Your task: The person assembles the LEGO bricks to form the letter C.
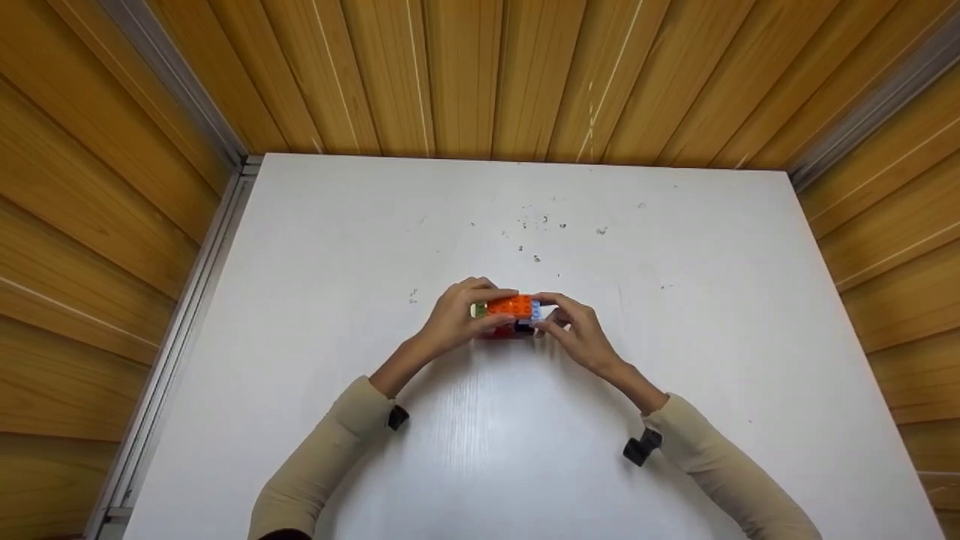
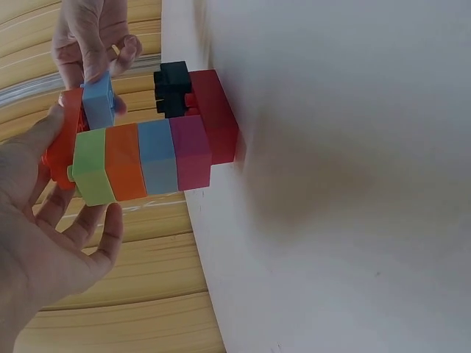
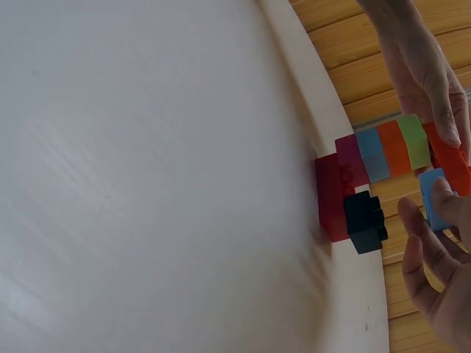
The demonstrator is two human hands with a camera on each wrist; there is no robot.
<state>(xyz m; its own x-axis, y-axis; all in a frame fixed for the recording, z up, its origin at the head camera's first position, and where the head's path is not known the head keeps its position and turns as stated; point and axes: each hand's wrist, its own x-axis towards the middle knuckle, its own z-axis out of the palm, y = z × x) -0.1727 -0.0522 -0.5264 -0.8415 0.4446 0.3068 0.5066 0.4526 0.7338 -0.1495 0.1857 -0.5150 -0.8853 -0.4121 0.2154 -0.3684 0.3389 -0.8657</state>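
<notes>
My left hand (image 1: 454, 319) pinches a long orange-red toy brick (image 1: 514, 306) between thumb and fingers. This brick lies across the top of an upright stack: a lime-green brick (image 2: 94, 168), an orange brick (image 2: 126, 162), a blue brick (image 2: 157, 156) and a magenta brick (image 2: 190, 153). Below them a red base brick (image 2: 217, 118) rests on the table, and a black brick (image 3: 366, 222) stands on its other end. Thumb and fingers of my right hand (image 1: 583, 335) pinch a light blue brick (image 3: 434, 197) against the underside of the long brick's free end; whether it is joined is unclear.
The white table (image 1: 465, 420) has small dark scuff marks toward its far side. Wood-patterned panels (image 1: 465, 75) enclose it at the back and both sides. Small black devices (image 1: 643, 448) sit at both sleeve cuffs.
</notes>
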